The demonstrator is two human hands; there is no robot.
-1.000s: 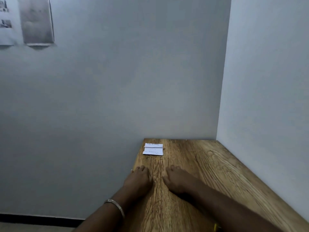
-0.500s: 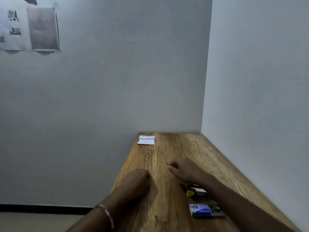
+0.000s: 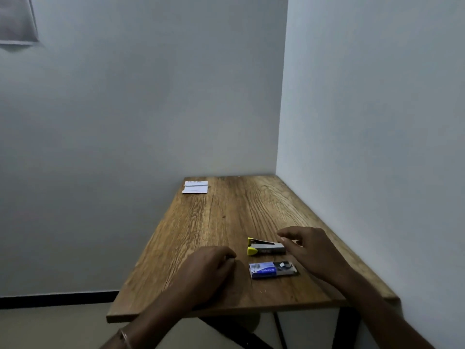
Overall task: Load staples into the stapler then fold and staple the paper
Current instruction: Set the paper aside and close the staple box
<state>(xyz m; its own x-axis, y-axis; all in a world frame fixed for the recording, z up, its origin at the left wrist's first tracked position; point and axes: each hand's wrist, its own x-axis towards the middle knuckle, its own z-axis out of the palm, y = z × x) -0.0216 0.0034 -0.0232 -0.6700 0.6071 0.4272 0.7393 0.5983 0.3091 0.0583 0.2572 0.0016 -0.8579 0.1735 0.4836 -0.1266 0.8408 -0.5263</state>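
A small grey stapler (image 3: 266, 246) with yellow ends lies on the wooden table (image 3: 226, 217), near the front. Just in front of it lies a blue and dark staple box (image 3: 273, 270). My right hand (image 3: 308, 248) hovers at the stapler's right end with loosely curled fingers, holding nothing. To the left of the staple box my left hand (image 3: 210, 269) rests on the table, fingers curled under. A folded white paper (image 3: 195, 187) lies at the table's far left corner.
The table stands in a corner, with walls behind it and along its right side. Its left edge drops to the floor. Dark table legs (image 3: 276, 328) show below the front edge.
The view has pulled back and tilted down, bringing the stapler and staple box fully into sight. Both hands have drawn back toward the front of the table, the right one beside the stapler.
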